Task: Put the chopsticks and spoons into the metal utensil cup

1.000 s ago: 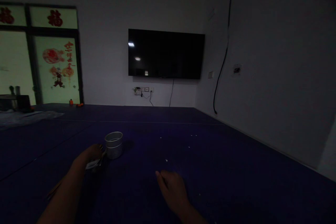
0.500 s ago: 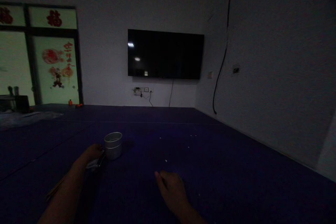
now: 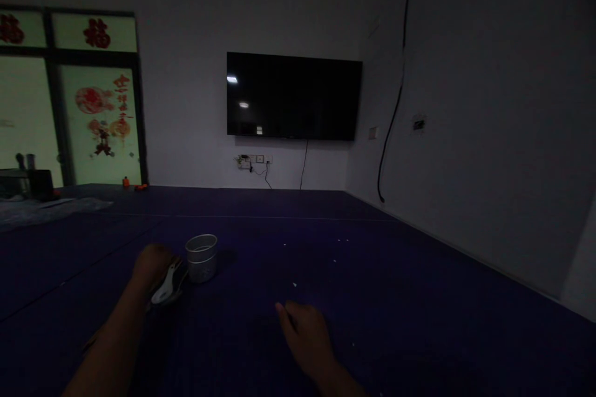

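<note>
My left hand reaches over the table with its fingers curled down. What they close on, if anything, is hidden. A white spoon lies just to the right of that hand, with thin darker utensils beside it. Thin wooden sticks that look like chopsticks show in part beside my left forearm. To the right of the spoon a grey metal cup stands upright, apart from my hand. My right hand rests on the table, fingers folded in and thumb pointing forward; nothing shows in it.
Small white scraps are scattered on the dark blue tabletop. Clear plastic sheeting and a dark box are at the far left. Small orange items stand at the back edge. A black cable hangs down the right wall.
My left hand has drawn back a little to the left, away from the cup, uncovering more of the white spoon. My right hand and the cup have stayed almost in place.
</note>
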Demonstrator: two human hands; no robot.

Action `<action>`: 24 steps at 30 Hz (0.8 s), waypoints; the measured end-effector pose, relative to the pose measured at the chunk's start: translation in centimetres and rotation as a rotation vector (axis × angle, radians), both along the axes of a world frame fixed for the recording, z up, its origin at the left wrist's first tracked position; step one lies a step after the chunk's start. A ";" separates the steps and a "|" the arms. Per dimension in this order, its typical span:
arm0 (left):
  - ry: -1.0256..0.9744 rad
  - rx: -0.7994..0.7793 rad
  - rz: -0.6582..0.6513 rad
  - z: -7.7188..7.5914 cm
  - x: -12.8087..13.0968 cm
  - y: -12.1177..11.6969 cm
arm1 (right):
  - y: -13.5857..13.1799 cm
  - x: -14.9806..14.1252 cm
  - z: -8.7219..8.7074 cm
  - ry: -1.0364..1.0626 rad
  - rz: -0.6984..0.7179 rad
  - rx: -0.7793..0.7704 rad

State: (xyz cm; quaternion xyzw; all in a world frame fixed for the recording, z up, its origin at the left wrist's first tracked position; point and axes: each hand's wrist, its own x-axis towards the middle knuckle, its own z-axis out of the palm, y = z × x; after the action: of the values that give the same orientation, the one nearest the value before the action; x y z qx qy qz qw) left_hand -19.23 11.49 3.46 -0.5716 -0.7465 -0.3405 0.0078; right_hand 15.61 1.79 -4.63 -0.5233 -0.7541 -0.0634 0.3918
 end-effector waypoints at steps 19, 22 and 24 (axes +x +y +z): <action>0.030 0.323 -0.643 -8.0 21.7 -10.9 | -0.1 0.9 1.7 -0.046 -0.176 -0.063; 0.245 0.434 -0.709 -8.5 21.8 -11.5 | -0.4 0.5 1.7 -0.110 -0.202 -0.112; 0.343 0.517 -0.706 -8.1 21.5 -11.7 | -0.6 0.3 1.6 -0.137 -0.200 -0.140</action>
State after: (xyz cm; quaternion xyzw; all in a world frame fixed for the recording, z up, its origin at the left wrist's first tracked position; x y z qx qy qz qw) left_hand 2.25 -0.22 -4.65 -0.8179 -0.3849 -0.3977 0.1571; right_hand 15.88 1.20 -3.01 -0.6162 -0.7258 -0.0850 0.2937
